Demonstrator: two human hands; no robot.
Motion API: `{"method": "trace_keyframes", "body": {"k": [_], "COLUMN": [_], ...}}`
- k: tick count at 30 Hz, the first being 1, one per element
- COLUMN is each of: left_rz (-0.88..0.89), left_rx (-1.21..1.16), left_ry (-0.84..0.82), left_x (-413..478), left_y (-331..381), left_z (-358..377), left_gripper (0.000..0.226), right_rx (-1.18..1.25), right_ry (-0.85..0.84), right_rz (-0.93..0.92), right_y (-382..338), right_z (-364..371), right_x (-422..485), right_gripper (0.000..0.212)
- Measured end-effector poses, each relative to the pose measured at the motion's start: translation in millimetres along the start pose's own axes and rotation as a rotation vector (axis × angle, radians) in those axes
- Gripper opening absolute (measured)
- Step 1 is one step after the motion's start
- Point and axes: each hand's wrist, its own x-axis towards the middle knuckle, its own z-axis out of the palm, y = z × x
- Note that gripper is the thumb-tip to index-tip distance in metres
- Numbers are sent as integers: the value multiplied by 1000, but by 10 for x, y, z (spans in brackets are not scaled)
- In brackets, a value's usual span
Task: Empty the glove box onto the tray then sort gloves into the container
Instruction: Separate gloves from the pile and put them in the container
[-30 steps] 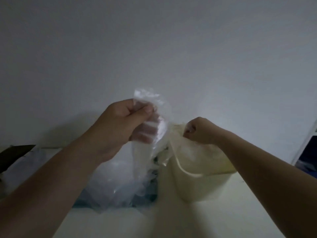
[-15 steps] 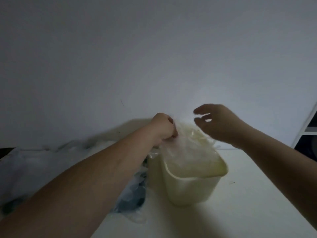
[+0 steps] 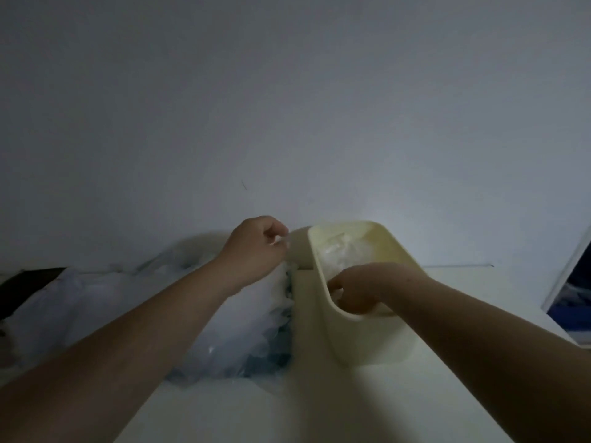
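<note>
The left hand [image 3: 256, 249] is raised over the heap of thin clear plastic gloves [image 3: 236, 318] on the white tabletop [image 3: 224, 410], its grip closed, thumb and forefinger pinching a small wisp of clear glove film [image 3: 284, 242] just beside the far left corner of the tall cream plastic container [image 3: 367, 343]. The right hand [image 3: 359, 290] reaches over the near rim into that container, fingers curled downward; whether its grip holds anything cannot be told, since the fingertips are hidden. More crumpled clear gloves [image 3: 343, 255] lie inside the container, toward its far end. The heap touches the container's left wall, with something bluish [image 3: 271, 359] under its near edge, too dim to identify. A plain grey wall [image 3: 287, 107] stands behind
</note>
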Motion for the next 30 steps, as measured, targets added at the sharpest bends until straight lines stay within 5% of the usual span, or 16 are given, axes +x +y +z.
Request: {"method": "trace_keyframes", "body": {"k": [5,11,16,22,27,30], "left_rz": [-57,-108,-15,-86,-163,-252], "left_rx": [488,604,494,37,-254,-499], "left_ry": [-142,-167,-49,182,-14,-155], "left_x": [-259,-545,-613,-691,-857,-900], "left_y": [-587,-1107,-1196,-964,-734,-737], "left_z": [-333,-483,-501,-832,-1105,-1163], "left_gripper": [29,29,10,14,10,12], "right_rx": [-26,-19,193,468,609,708], "right_ry": [53,346,556,395,563,492], "right_rz": [35,106,-82,-412,-496,-569], "right_y": [-80,-383,-917,-1328,-1429,-1337], "right_z": [-191,-535,-484,-163,-128,-138], "right_x": [-235,-569,-457,-221,-150,-146], "right_gripper": [51,43,31,106,110,103]}}
